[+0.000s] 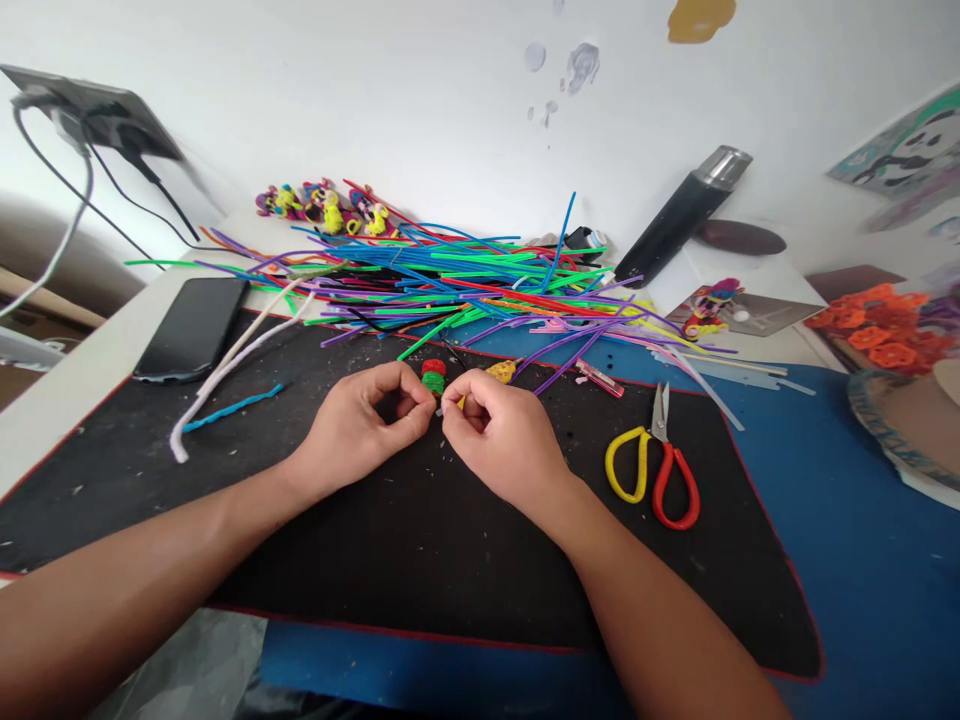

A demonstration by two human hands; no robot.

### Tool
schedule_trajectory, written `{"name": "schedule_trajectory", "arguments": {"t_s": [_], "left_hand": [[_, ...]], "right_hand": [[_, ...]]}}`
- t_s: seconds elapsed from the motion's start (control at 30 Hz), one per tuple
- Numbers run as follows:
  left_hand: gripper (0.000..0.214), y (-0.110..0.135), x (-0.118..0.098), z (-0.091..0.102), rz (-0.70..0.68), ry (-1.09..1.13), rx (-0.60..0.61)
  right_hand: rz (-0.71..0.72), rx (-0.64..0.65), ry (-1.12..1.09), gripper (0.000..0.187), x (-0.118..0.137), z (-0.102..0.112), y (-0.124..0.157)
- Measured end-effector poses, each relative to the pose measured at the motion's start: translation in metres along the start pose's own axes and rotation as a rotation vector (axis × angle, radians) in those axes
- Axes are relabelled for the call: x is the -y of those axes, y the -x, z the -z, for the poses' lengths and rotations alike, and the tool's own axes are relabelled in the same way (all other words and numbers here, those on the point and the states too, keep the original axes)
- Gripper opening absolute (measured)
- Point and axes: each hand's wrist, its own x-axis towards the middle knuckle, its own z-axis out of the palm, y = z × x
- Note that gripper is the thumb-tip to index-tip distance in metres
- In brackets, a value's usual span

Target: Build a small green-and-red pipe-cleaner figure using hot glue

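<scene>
My left hand (375,410) and my right hand (502,430) meet above the black mat, each with thumb and forefinger pinched closed. Whatever they pinch is too small or hidden to make out. Just behind the fingertips, a small coiled red and green piece (433,378) shows, partly covered by my hands. Past my right hand lies a small yellow piece (501,371). Scissors (652,460) with one yellow and one red handle rest to the right, blades pointing away from me. On the left are a twisted blue pipe cleaner (234,406) and a bent white one (217,378).
A large pile of colourful pipe cleaners (450,275) spans the back of the mat (390,570). A phone (191,328) lies at left. Small figures (326,205), a tilted black flask (679,220) and orange flower shapes (877,325) stand further back. Plugged cables (90,130) hang at upper left.
</scene>
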Motion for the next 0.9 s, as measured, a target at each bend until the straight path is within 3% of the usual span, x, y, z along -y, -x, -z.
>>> {"name": "schedule_trajectory", "arguments": {"t_s": [0.5, 0.9], "left_hand": [[0.016, 0.0010, 0.0060, -0.0007, -0.100, -0.172, -0.056], [0.015, 0.0001, 0.0041, 0.0011, -0.119, -0.171, -0.039]], "right_hand": [[-0.003, 0.005, 0.018, 0.003, 0.0019, 0.0001, -0.0009], [-0.011, 0.010, 0.017, 0.002, 0.0010, -0.0006, 0.0010]]}}
